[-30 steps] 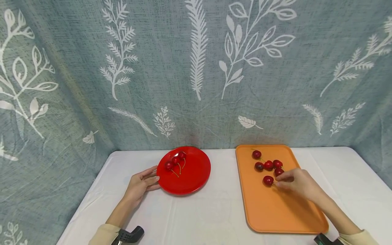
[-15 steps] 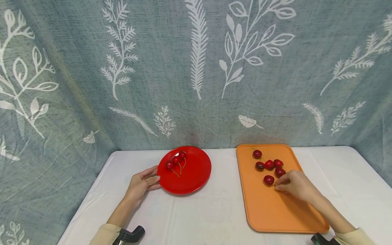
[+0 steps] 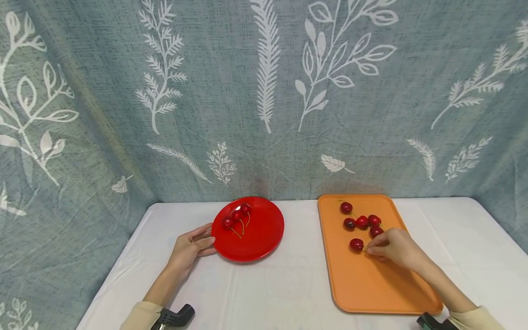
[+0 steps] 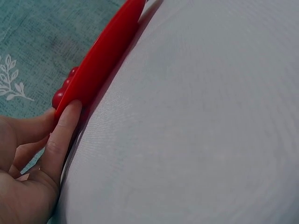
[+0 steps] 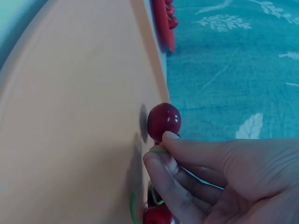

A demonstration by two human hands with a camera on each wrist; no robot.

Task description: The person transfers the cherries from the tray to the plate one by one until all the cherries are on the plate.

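Observation:
My right hand (image 3: 393, 250) pinches a dark red cherry (image 3: 356, 245) by its stem between thumb and index finger. In the right wrist view the cherry (image 5: 164, 122) hangs close over the orange tray (image 5: 70, 88), its shadow beside it. Several more cherries (image 3: 362, 222) lie in the far part of that tray (image 3: 363, 293), some with green stems. At the left, a round red plate (image 3: 260, 243) carries 3 cherries (image 3: 237, 216) with stems. My left hand (image 3: 187, 250) holds the plate's left rim, thumb and fingers on either side of it in the left wrist view.
A white cloth (image 3: 288, 293) covers the table, with bare cloth between plate and tray. Behind it and at both sides hangs a blue-green curtain (image 3: 231, 91) with white leaf prints. A black wrist device (image 3: 177, 316) sits at the left sleeve.
My right hand has shifted slightly left with the pinched cherry, which now sits apart from the other cherries. The left hand and the plate have stayed put.

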